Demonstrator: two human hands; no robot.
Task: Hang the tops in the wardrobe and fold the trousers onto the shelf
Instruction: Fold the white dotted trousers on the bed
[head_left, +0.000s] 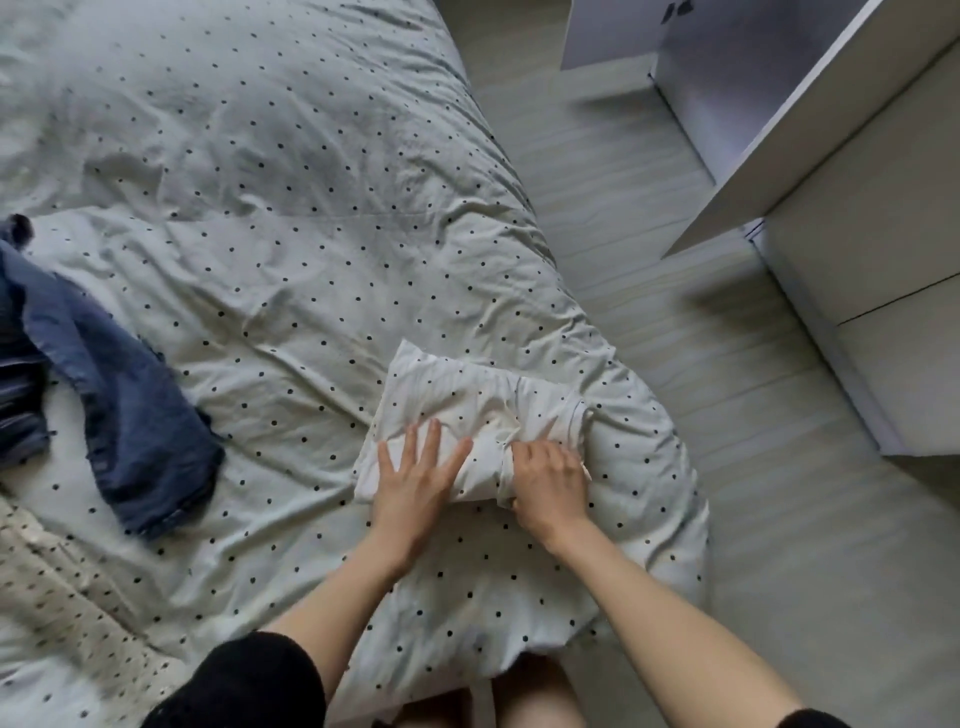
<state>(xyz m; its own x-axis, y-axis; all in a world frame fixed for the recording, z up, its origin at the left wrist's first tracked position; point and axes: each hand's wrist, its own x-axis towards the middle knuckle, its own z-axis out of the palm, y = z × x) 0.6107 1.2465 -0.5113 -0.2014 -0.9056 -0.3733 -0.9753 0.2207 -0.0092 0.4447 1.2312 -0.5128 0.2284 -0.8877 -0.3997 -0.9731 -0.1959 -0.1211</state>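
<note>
Pressing flat, the left hand pinned the white trousers lower centre — right hand gripped the fold; edges needed squaring.

A wide bed covered in a rumpled pale grey-green quilt with small black dots fills the left. Beside it runs a pale wood-plank floor in soft daylight. White flat-panelled cabinets stand along the right.

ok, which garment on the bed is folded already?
The white garment under both hands; the blue denim and the dotted cream piece at left lie loose.
</note>
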